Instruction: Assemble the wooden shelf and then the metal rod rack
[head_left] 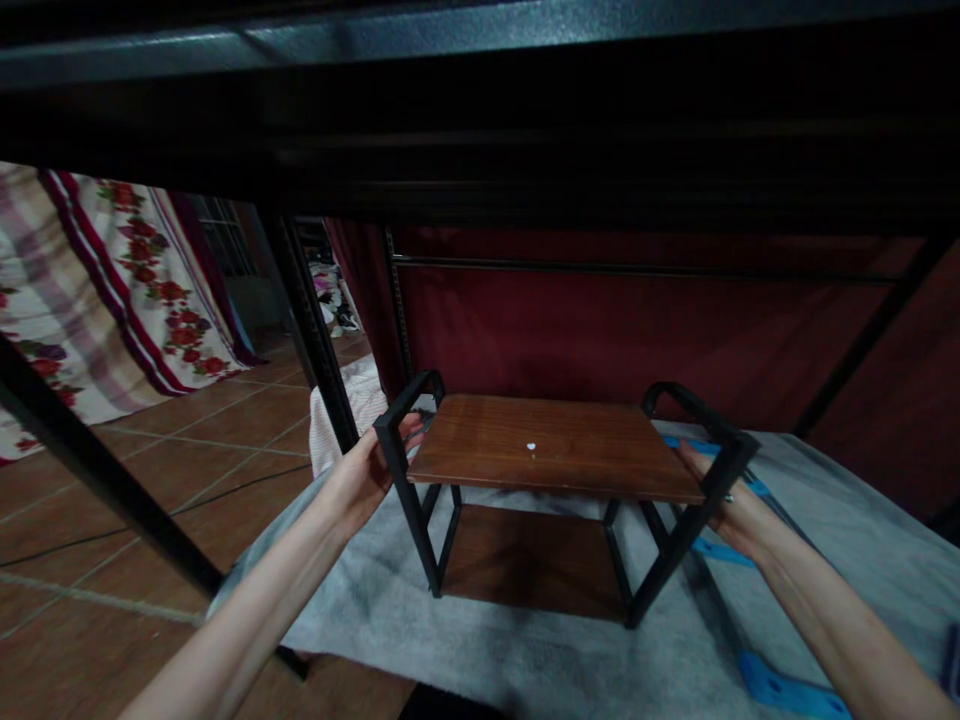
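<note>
At the far left, a floral curtain (169, 300) hangs over the tiled floor (225, 425), where a dark cable (240, 485) runs. A black metal post (307, 310) stands beside a striped cloth (349, 405).

Next, the left hand (369, 472) reaches up to the left side of a small 2-tier rack (555, 445). Its fingers are loosely open and slightly bent, passing behind the black side frame to the left end of the upper board; how firmly they press, I cannot tell.

The rack stands upright between the 2 hands, on a grey cloth (360, 610). It has 2 brown wooden boards, 1 above the other, and 2 black side frames with rounded tops. A small white mark (531, 446) shows on the upper board. Behind it hangs a dark red cloth (585, 335).

The right hand (724, 505) is at the rack's right side frame, fingers reaching behind it towards the upper board's right end. The frame partly hides them, so I cannot tell how far they are closed. A ring (728, 497) shows on this hand. Blue pieces (787, 690) lie on the grey cloth near the right arm.
</note>
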